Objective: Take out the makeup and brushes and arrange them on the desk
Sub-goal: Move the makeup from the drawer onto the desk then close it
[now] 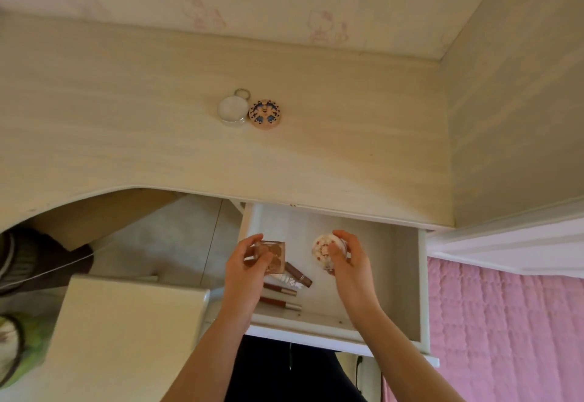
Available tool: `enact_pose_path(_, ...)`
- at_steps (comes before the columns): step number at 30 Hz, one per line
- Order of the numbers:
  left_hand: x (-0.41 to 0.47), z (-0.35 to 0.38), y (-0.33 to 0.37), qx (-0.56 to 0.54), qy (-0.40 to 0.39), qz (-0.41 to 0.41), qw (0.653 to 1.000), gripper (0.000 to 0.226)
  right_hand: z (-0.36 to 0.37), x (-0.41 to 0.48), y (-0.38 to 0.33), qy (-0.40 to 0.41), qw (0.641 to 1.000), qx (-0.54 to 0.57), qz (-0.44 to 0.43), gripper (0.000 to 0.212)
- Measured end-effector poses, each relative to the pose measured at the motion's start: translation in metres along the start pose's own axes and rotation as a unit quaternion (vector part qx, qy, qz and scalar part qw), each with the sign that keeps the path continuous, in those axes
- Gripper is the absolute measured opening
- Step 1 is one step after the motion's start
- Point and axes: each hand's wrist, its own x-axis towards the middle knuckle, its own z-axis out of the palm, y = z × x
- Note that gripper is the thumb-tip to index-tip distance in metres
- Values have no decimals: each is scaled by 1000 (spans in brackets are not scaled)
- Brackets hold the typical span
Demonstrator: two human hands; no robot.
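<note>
Over the open white drawer (407, 278), my left hand (245, 270) grips a square clear palette (274, 254) with brown pans. My right hand (349, 261) grips a round white compact (322, 250) with red dots. Inside the drawer lie a brown lip-gloss tube (300, 275), a small white ornate piece (289, 281) and two slim brown-and-silver sticks (279, 290) (279, 303). On the pale wooden desk (158, 123) stand a round white jar (232, 110) with a ring behind it and a round patterned compact (264, 114), side by side.
A white stool or box (126, 332) stands at lower left under the desk cut-out. A pink quilted bed (505, 322) lies to the right of the drawer. Dark clothing and a green item sit at the far left edge. A wall rises on the right.
</note>
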Motion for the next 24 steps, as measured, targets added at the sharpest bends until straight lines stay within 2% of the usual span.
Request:
enact_pose_path(14, 100, -36, 72, 43, -9, 100, 994, 25, 88, 61, -78, 13, 1000, 8, -24, 25)
enact_pose_path(24, 180, -35, 101, 118, 18, 119, 986, 28, 136, 120, -121, 9, 1000, -22, -11, 32)
